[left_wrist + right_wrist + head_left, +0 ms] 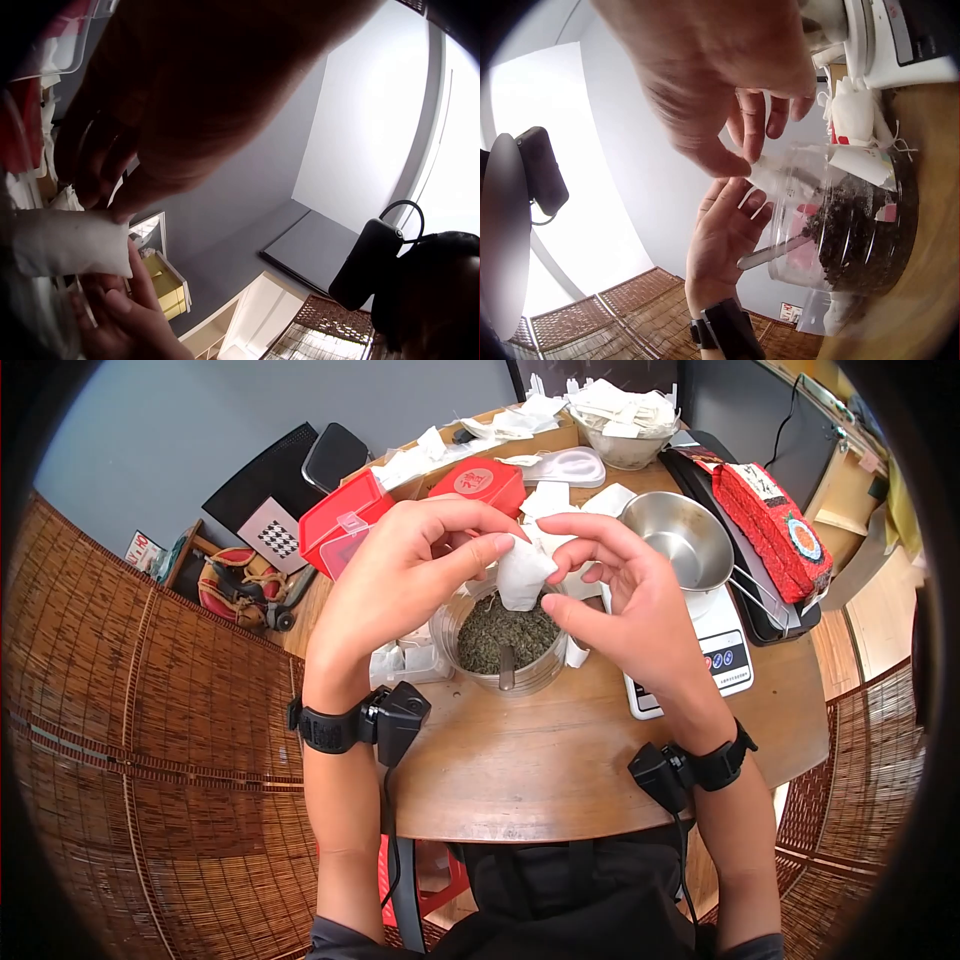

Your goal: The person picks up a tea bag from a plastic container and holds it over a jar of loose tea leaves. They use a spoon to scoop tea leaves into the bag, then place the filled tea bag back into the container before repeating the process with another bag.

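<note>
The left hand point(405, 565) pinches the upper end of a white pouch point(522, 582), and the right hand point(635, 600) pinches its upper edge opposite. The pouch hangs between them, long axis near vertical, lower end pointing down into the clear tub point(543, 677) of dried leaves point(488, 638) below the grip. Right of the grip, the red packet point(768, 525) bears printed characters too small to read, as does the scale point(738, 672).
</note>
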Action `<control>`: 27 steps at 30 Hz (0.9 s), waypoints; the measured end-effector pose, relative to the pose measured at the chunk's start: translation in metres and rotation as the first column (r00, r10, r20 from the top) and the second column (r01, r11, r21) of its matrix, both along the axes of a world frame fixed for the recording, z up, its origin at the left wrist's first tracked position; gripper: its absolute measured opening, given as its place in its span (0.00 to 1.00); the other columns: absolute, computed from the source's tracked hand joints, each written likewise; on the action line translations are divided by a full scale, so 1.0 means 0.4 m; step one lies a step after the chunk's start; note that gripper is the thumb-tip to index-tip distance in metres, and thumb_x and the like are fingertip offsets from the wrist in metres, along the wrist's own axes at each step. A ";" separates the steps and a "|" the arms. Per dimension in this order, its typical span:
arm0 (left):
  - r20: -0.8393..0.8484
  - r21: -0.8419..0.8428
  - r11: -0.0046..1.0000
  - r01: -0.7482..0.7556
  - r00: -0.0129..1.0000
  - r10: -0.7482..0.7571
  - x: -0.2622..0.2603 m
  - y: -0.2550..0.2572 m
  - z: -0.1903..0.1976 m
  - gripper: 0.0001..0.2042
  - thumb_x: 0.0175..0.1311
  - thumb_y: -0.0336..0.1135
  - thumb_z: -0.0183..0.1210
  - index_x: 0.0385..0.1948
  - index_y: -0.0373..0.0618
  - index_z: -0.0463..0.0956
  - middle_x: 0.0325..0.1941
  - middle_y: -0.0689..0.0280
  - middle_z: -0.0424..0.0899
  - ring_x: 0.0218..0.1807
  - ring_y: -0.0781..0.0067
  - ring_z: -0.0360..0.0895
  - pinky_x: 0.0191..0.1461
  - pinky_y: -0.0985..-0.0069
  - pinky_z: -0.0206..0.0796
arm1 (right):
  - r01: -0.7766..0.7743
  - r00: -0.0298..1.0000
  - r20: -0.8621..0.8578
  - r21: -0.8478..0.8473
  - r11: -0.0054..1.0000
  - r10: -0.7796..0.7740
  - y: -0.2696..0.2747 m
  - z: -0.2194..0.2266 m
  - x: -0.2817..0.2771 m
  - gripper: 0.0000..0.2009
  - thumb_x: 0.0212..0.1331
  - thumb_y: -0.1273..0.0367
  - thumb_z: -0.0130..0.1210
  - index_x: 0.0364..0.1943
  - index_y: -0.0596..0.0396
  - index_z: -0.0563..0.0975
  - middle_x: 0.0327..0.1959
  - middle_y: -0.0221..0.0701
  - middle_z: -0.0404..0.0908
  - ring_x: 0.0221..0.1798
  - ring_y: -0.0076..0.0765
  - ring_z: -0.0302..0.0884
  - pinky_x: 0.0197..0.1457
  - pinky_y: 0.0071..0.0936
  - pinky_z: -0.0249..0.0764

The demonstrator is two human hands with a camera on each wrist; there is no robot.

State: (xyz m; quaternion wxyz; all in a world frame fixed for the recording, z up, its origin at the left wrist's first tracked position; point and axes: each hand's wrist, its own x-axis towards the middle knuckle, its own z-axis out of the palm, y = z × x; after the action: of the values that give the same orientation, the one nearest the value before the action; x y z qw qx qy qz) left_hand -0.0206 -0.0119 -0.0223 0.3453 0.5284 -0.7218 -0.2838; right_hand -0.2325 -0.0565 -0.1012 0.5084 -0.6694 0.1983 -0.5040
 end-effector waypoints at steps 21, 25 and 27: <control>0.029 0.001 1.000 -0.014 0.999 0.014 0.000 0.003 0.007 0.09 0.72 0.31 0.63 0.46 0.34 0.84 0.39 0.68 0.85 0.38 0.83 0.78 0.44 0.80 0.72 | -0.012 0.989 -0.149 -0.003 1.000 0.011 0.009 0.010 -0.010 0.23 0.52 0.71 0.66 0.56 0.50 0.81 0.30 0.16 0.80 0.40 0.15 0.74 0.55 0.26 0.65; 0.018 0.037 0.999 -0.001 1.000 0.000 -0.002 0.001 0.005 0.10 0.72 0.29 0.63 0.50 0.35 0.82 0.42 0.70 0.85 0.39 0.84 0.78 0.45 0.81 0.72 | 0.060 0.994 -0.081 -0.078 0.995 -0.066 0.007 0.002 -0.002 0.18 0.55 0.69 0.69 0.51 0.52 0.83 0.35 0.22 0.85 0.43 0.17 0.75 0.53 0.24 0.67; -0.011 0.028 0.999 0.021 1.000 -0.021 -0.002 0.000 -0.001 0.12 0.71 0.27 0.63 0.52 0.35 0.80 0.44 0.70 0.85 0.39 0.85 0.77 0.46 0.81 0.72 | 0.040 0.996 -0.080 -0.026 0.999 -0.042 -0.004 -0.007 -0.006 0.15 0.57 0.69 0.69 0.48 0.54 0.84 0.37 0.23 0.86 0.42 0.17 0.75 0.51 0.23 0.67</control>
State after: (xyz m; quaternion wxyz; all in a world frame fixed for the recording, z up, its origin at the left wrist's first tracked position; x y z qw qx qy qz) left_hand -0.0214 -0.0121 -0.0228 0.3387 0.5241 -0.7214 -0.3003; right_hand -0.2349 -0.0580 -0.1039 0.4815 -0.6911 0.2260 -0.4894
